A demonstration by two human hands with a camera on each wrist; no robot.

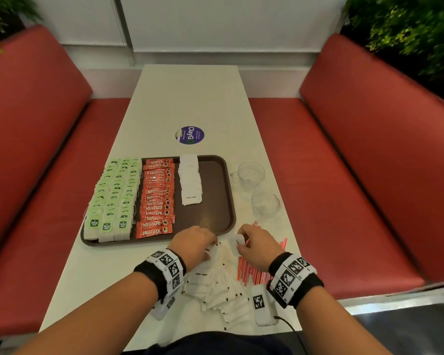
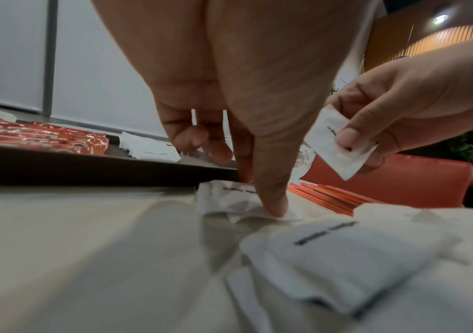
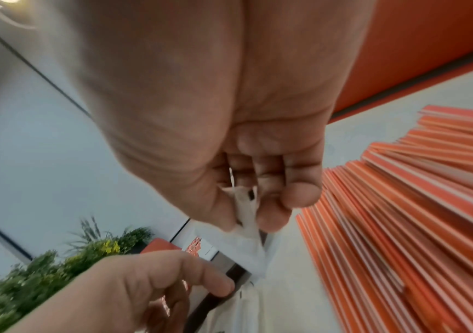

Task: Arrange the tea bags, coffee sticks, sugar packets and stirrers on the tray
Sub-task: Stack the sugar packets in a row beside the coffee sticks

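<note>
A brown tray holds rows of green tea bags, red coffee sticks and a column of white sugar packets. Loose sugar packets lie heaped on the table near me, with red stirrers to their right. My left hand is down on the table by the tray's front edge, thumb and finger pinching a crumpled sugar packet that lies there. My right hand hovers just right of it and pinches another sugar packet in the air.
Two glass cups stand right of the tray. A purple round sticker marks the table's middle. Red bench seats flank the narrow table. The tray's right part is bare.
</note>
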